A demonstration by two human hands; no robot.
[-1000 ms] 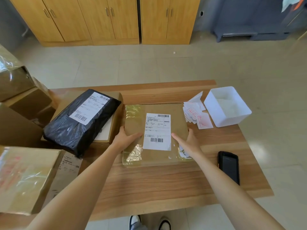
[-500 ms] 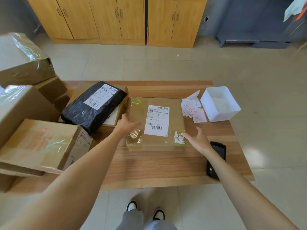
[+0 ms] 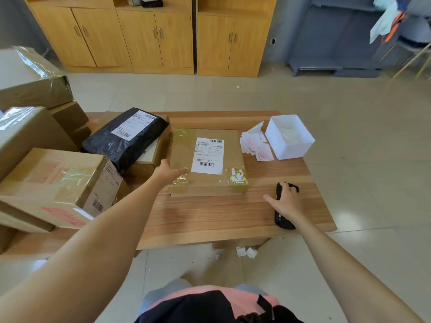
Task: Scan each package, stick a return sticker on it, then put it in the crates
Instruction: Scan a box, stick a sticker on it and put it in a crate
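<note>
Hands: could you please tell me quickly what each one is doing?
Left hand: open, resting on the cardboard package.
Right hand: closing around the black scanner.

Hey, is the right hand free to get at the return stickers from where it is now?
Probably yes, but not empty: the right hand grips the scanner. The stickers lie uncovered beside the white bin, with bare table between.

I see a flat brown taped package point(image 3: 207, 163), white shipping label up, mid-table, black handheld scanner point(image 3: 283, 207) near right, return stickers point(image 3: 255, 144) beyond.
</note>
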